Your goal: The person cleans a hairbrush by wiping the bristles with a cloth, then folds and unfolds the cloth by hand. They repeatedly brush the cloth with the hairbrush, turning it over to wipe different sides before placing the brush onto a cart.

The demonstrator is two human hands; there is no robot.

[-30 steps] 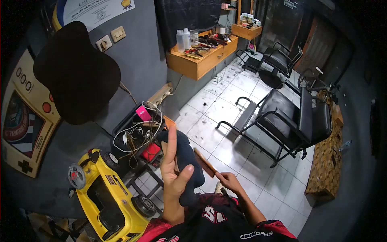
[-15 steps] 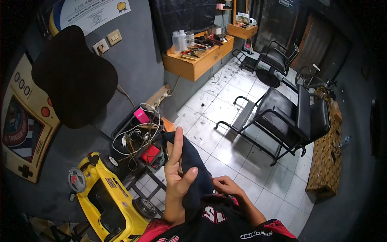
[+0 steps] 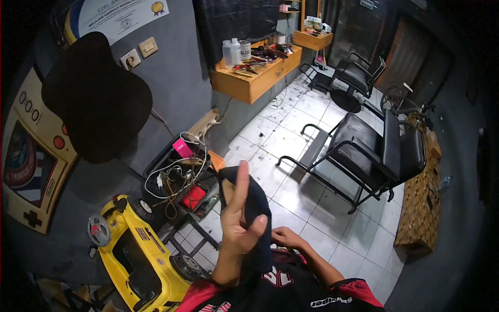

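Observation:
My left hand is raised over a dark navy cloth shape in front of my body. Its index finger points up and the thumb stands out to the side, with nothing seen between them. A tan patch shows at the left side of the navy cloth, partly behind the hand. To the right, my right hand is curled close to the front of my black and red shirt. Its fingertips are hidden at the cloth's edge, and I cannot tell what they hold.
A yellow toy car stands at lower left, below a bin of cables. Bottles and tools crowd a wooden wall shelf. Black salon chairs and a woven cabinet stand on the right.
My left hand and the navy cloth shape have shifted to the right, and the hand is tilted more. My right hand has moved slightly left, nearer the cloth.

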